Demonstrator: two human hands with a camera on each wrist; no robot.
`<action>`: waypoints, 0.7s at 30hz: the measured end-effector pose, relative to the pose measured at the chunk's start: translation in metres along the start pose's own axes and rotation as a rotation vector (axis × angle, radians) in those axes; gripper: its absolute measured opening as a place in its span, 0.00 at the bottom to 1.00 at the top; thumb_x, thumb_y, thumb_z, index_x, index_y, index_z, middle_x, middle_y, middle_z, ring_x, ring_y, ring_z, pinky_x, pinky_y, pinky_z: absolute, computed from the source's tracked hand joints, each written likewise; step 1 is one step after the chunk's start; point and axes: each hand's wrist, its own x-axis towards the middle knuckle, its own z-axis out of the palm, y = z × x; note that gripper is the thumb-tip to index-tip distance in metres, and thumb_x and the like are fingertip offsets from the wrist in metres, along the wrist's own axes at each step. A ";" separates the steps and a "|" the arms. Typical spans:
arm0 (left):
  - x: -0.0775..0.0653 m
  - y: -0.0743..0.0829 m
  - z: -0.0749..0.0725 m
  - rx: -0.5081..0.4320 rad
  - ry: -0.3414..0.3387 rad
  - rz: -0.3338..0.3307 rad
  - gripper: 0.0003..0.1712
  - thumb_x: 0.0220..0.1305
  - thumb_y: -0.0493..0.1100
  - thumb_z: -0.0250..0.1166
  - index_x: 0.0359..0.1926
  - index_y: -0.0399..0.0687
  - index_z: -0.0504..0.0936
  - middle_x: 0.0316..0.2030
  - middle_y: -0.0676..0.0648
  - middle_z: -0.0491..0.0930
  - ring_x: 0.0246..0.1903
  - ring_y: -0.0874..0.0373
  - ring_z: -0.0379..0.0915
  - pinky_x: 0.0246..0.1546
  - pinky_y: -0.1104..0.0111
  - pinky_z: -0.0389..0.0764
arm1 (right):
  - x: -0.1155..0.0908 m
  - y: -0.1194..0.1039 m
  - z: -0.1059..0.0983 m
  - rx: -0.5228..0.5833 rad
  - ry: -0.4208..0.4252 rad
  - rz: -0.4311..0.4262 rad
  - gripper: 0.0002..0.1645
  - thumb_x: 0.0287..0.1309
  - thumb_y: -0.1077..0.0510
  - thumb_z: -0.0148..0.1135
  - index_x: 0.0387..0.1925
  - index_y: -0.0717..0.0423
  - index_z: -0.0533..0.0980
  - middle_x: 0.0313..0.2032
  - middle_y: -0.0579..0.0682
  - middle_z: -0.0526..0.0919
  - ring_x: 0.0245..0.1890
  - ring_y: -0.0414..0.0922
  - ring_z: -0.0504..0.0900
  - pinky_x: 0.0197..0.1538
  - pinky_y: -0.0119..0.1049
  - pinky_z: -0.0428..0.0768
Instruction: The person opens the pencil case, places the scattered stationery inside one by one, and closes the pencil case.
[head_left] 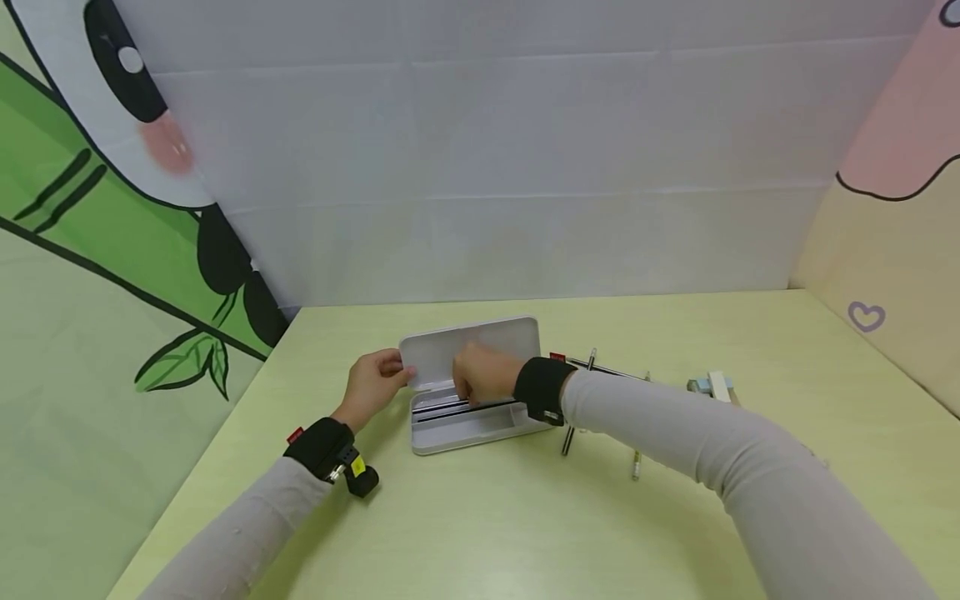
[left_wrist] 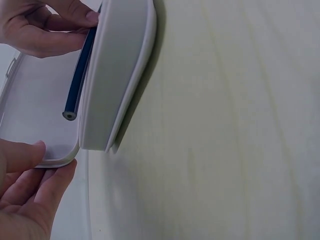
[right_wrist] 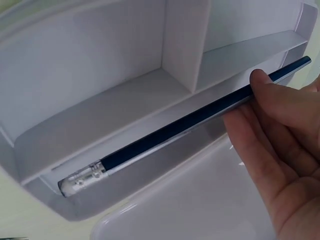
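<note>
A pale grey-white pencil case (head_left: 468,434) lies open on the table, its lid (head_left: 435,354) raised at the back. My left hand (head_left: 372,385) grips the lid's left corner, thumb on the inner face and fingers behind, as the left wrist view shows. Over the case's narrow rear compartment, my right hand (head_left: 483,372) pinches a dark blue pencil (right_wrist: 170,134) between thumb and fingers. The pencil has a silver stripe and a whitish eraser in a clear-looking ferrule. It lies along the compartment, and its blunt other end (left_wrist: 70,115) shows in the left wrist view.
Right of the case, a dark silvery pencil (head_left: 567,440) lies crosswise near a long dark stick (head_left: 600,367). A yellowish pencil (head_left: 636,467) sits partly under my right forearm. Farther right is a small white block (head_left: 718,386) beside light-blue pieces. A grey-white wall sheet (head_left: 480,167) rises behind.
</note>
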 end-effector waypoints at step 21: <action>0.013 0.003 0.012 -0.008 0.047 -0.025 0.17 0.62 0.35 0.64 0.51 0.30 0.79 0.43 0.31 0.84 0.43 0.45 0.84 0.40 0.66 0.85 | 0.004 0.028 0.002 -0.004 -0.093 -0.015 0.07 0.44 0.71 0.68 0.27 0.59 0.86 0.27 0.51 0.89 0.29 0.42 0.82 0.33 0.30 0.81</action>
